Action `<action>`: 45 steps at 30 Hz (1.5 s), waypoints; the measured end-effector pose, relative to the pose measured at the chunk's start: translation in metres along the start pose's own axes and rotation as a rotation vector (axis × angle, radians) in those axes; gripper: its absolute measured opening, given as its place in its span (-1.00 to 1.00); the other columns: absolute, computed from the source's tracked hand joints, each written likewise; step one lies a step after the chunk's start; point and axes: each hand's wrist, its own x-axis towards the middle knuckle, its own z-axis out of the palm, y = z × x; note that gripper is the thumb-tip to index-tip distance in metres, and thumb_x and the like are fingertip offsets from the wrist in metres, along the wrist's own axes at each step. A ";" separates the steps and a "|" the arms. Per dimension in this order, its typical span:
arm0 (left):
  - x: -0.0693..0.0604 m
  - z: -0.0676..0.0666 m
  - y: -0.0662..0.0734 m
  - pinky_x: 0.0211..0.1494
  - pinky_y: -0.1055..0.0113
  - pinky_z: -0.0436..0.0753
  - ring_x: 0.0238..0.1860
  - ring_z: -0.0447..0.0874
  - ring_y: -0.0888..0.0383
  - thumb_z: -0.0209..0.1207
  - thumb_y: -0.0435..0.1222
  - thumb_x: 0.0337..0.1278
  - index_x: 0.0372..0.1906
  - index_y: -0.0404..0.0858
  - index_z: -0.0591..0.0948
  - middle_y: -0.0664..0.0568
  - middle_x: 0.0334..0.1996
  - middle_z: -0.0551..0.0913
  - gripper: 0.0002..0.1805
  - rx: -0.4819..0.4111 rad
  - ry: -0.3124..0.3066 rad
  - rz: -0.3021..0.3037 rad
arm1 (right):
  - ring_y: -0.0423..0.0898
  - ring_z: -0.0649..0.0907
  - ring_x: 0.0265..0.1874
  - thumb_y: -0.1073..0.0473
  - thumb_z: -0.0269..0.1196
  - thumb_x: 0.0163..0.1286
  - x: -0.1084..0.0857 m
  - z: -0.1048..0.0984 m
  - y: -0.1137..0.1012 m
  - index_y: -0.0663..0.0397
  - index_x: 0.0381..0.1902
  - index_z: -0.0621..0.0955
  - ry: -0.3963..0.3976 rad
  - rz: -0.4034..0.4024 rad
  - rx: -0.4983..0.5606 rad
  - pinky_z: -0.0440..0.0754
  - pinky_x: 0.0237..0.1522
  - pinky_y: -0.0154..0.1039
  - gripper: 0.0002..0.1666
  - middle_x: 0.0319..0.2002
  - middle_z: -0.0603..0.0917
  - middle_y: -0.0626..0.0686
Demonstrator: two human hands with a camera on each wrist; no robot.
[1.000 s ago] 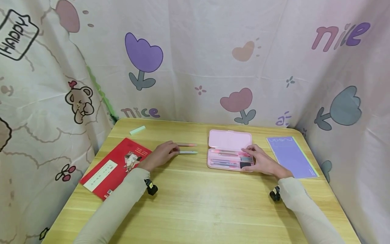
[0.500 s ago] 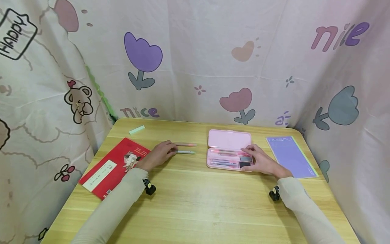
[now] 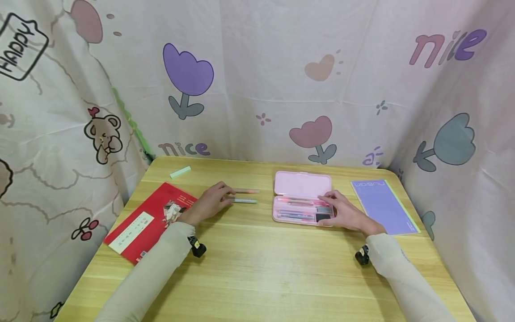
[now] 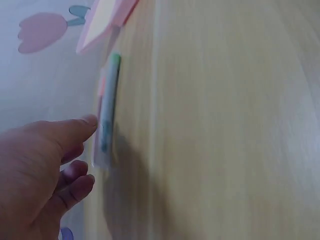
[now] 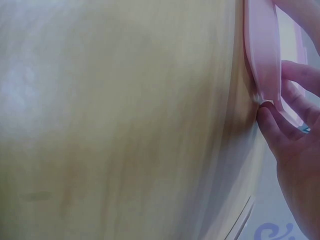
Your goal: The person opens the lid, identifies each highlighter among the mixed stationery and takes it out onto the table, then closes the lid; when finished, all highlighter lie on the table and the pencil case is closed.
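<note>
My left hand (image 3: 210,204) is at the left ends of two pens, a green-tipped one (image 3: 246,201) and a pink-orange one (image 3: 248,191). In the left wrist view its thumb and fingers are spread beside the green-tipped pen (image 4: 111,100), which lies on the table; the pinkish pen (image 4: 101,87) is partly hidden behind it. With its thumb at the near edge and fingers at the far side, my right hand (image 3: 347,213) holds the right end of an open pink pencil case (image 3: 303,184). Several pens and a dark block (image 3: 323,218) sit inside the case.
On the left lies a red book (image 3: 137,226), partly beneath the left forearm. A pale green stick (image 3: 180,172) rests near the back left edge of the wooden table (image 3: 277,273). Beyond the right hand is a purple notebook (image 3: 384,205). Printed curtains (image 3: 249,80) enclose the table.
The green-tipped pen shifted slightly left with my left hand, then stayed put while the hand rose a little toward the back. My right hand has stayed on the pencil case.
</note>
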 end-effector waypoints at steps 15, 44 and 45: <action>0.042 0.036 0.078 0.33 0.12 0.70 0.17 0.70 0.09 0.24 -0.22 0.64 0.27 -0.19 0.71 0.00 0.16 0.73 -0.70 -0.043 -0.174 0.145 | 0.20 0.40 0.42 -0.28 0.62 0.21 0.000 0.000 0.000 0.16 0.63 0.43 -0.007 0.005 0.002 0.37 0.54 0.34 0.19 0.44 0.38 0.22; 0.058 0.060 0.132 -0.14 0.44 0.58 -0.30 0.51 0.29 0.23 -0.34 0.61 -0.19 -0.18 0.71 0.09 -0.28 0.71 -0.87 0.122 -0.264 0.275 | 0.22 0.43 0.39 -0.29 0.61 0.23 0.000 0.002 0.002 0.18 0.62 0.44 0.007 -0.009 -0.014 0.39 0.51 0.36 0.18 0.43 0.39 0.24; 0.058 0.060 0.135 -0.17 0.45 0.55 -0.33 0.48 0.30 0.23 -0.34 0.60 -0.23 -0.18 0.69 0.10 -0.32 0.68 -0.85 0.156 -0.257 0.278 | 0.22 0.43 0.39 -0.29 0.61 0.23 0.000 0.001 0.002 0.18 0.62 0.44 0.006 -0.009 -0.015 0.39 0.51 0.36 0.18 0.43 0.39 0.25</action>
